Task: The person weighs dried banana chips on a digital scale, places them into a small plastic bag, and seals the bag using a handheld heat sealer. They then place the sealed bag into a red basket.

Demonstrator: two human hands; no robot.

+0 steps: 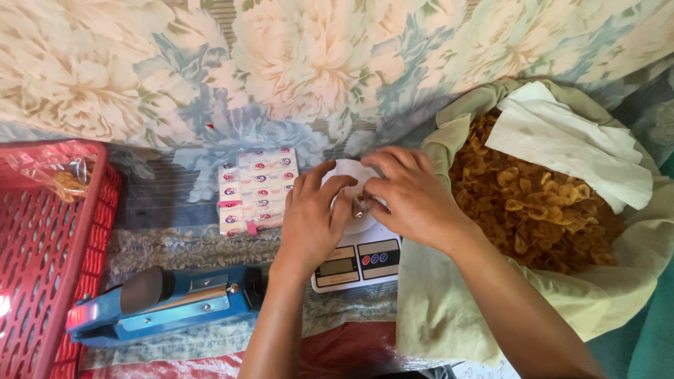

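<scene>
Both hands met over the white kitchen scale (358, 256): left hand (312, 221) and right hand (414, 200) pinched a small clear bag (360, 205) above its platform, beside the open sack of chips (533, 203)

1. A small clear bag (360, 205) of golden chips, pinched at its top between both hands' fingertips, hanging upright.
2. A white kitchen scale (358, 260) lies directly beneath the grip, its round platform just under the bag.
</scene>
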